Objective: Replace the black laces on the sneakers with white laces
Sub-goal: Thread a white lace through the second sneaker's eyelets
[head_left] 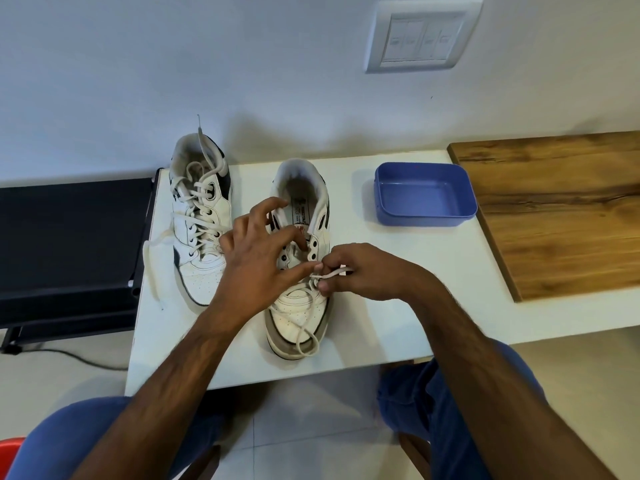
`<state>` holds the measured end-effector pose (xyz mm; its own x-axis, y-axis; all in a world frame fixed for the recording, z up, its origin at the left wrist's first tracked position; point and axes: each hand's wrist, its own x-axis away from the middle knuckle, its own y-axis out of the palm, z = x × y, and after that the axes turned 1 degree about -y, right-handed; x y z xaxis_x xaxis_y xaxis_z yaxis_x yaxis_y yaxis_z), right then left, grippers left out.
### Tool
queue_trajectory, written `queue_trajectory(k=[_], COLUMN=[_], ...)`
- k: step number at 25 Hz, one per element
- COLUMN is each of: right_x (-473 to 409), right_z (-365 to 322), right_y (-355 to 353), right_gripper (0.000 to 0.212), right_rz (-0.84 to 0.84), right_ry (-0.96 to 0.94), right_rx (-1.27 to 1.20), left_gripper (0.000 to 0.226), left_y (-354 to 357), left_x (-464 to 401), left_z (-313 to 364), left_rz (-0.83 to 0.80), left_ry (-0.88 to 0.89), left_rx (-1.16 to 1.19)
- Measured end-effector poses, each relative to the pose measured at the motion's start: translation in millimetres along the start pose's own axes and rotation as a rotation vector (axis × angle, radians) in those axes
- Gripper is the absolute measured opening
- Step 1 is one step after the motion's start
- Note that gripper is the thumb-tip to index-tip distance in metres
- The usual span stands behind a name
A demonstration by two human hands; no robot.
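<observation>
Two hands over half-laced sneaker [300, 306]: right hand [363, 271] pinches white lace [337, 271]; left hand [258, 261] fingers spread, holding nothing.

At the upper right of the frame we see a white switch panel [423, 35] on the wall. Below it, a blue plastic tub [425, 194] sits on the white table [381, 317], just beside a wooden board [561, 209]. At far left we make out a black stand [69, 237].

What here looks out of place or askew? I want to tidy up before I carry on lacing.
The left sneaker is laced, but one white lace end trails loose over the white table's left edge. On the right sneaker, being laced, a slack loop droops over the toe. Nothing looks spilled or damaged.
</observation>
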<state>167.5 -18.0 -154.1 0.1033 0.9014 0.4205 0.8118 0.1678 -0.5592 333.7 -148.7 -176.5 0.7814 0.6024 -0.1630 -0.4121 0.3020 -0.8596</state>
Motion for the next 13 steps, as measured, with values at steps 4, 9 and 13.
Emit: queue_trajectory(k=[4,9,13], right_x=[15,31,18], right_z=[8,7,4], right_y=[-26,-46,-30], right_gripper=[0.009,0.030,0.042], right_rz=[0.100,0.281,0.205], right_ry=[-0.183,-0.384,0.067], right_rx=[-0.521,-1.445,-0.085], left_gripper=[0.030,0.029,0.029], left_y=[1,-2,-2], left_x=[-1,-3,-2], left_z=[2,3,3], left_rz=[-0.052,-0.061,-0.038], left_ry=[-0.011,-0.037,-0.021], left_rx=[0.003,0.022,0.021])
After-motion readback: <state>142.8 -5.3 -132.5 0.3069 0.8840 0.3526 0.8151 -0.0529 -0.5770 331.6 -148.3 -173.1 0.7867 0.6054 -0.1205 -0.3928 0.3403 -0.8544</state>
